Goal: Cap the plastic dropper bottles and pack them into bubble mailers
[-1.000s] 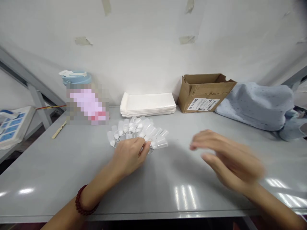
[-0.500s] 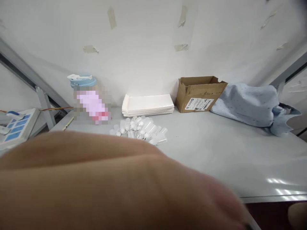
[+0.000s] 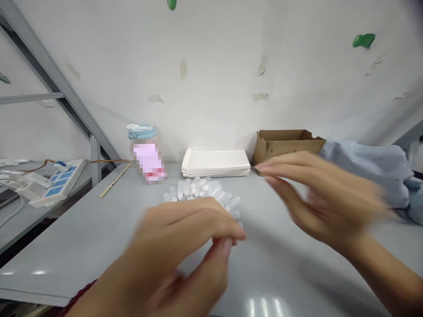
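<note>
My left hand [image 3: 185, 246] is in the lower middle, above the table. Its fingers are bent and the thumb tip meets the fingertips; nothing shows between them. Just past it, partly hidden by it, lies a pile of small translucent plastic bottles [image 3: 216, 193]. To the right, my right hand [image 3: 317, 193] hovers over the table, smeared by motion. Its fingers stretch out to the left with the thumb a little apart below, and it holds nothing I can see. It covers part of the cardboard box [image 3: 291, 145]. Behind the bottles lies a stack of white paper sheets or envelopes [image 3: 218, 163].
A jar with a light blue lid [image 3: 142, 132] stands at the back left, its body pixelated. Near it lies a thin yellowish strip [image 3: 114, 180]. A power strip [image 3: 61, 182] rests beyond the table's left edge. Light blue cloth [image 3: 363, 167] lies at the right.
A hand that filled the near view has drawn back from the camera. Both hands now show over the table. The view has shifted, so the table's things appear lower and farther right.
</note>
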`<control>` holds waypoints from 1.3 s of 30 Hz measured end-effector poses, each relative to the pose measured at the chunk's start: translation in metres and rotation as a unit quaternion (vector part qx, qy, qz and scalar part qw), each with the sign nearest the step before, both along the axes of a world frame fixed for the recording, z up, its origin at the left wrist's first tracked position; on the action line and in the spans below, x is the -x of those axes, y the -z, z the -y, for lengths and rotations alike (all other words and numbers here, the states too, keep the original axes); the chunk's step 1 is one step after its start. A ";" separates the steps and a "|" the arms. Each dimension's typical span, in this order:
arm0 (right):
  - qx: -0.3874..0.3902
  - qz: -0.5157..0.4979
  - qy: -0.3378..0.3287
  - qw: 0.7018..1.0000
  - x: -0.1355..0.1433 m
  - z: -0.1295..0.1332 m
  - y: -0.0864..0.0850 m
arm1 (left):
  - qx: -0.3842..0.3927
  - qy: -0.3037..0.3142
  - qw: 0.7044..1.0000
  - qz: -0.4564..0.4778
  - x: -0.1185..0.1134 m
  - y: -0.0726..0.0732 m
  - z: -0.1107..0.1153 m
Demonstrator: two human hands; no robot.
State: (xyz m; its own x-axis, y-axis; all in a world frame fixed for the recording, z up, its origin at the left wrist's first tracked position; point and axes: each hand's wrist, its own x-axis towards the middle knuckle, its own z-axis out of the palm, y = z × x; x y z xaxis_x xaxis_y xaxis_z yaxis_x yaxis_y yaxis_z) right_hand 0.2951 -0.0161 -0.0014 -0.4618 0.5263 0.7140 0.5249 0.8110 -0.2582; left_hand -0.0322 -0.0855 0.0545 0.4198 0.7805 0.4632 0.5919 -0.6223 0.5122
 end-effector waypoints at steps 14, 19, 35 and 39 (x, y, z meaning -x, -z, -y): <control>0.071 0.347 0.046 0.934 0.110 -0.181 -0.026 | -0.199 0.024 0.964 -0.176 -0.020 0.052 -0.098; 0.035 0.373 0.066 0.925 0.109 -0.186 -0.019 | -0.189 0.027 0.970 -0.151 -0.019 0.054 -0.101; -0.244 0.126 0.091 0.957 0.047 -0.116 0.015 | 0.216 -0.063 0.959 0.172 -0.018 0.039 -0.109; -0.251 0.111 0.052 0.960 0.031 -0.076 0.017 | 0.436 -0.065 0.806 0.394 -0.014 0.030 -0.112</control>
